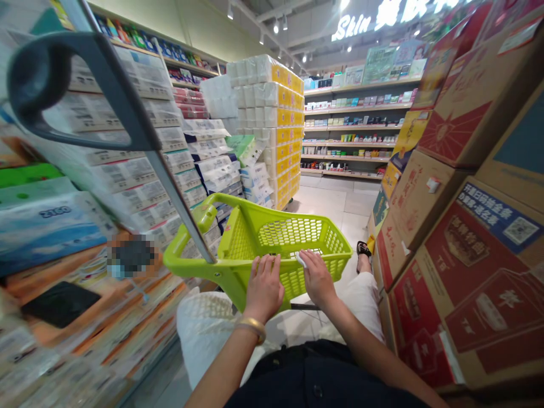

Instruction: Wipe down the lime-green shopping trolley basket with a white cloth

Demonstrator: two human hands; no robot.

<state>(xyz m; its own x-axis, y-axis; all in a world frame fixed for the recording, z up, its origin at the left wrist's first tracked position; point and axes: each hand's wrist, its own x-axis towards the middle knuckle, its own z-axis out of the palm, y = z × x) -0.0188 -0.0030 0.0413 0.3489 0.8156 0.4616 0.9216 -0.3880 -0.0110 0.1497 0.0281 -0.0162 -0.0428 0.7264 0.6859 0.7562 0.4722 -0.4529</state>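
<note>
A lime-green plastic shopping basket (272, 232) on wheels stands in the aisle just in front of me, with nothing visible inside. My left hand (264, 283) rests on its near rim, fingers laid flat and slightly apart; a gold bangle sits on that wrist. My right hand (317, 277) lies on the same rim to the right, fingers curled around a small white thing (301, 259) that I cannot make out. The basket's grey pull handle (85, 85) rises up to the upper left, close to the camera.
Stacked tissue packs (140, 170) fill the left shelves. A tall pallet of yellow-and-white paper rolls (272, 124) stands ahead. Red and brown cartons (459, 226) wall the right side. Tiled floor (331, 207) leads to far shelves (352, 136). My sandalled foot (363, 249) shows beside the basket.
</note>
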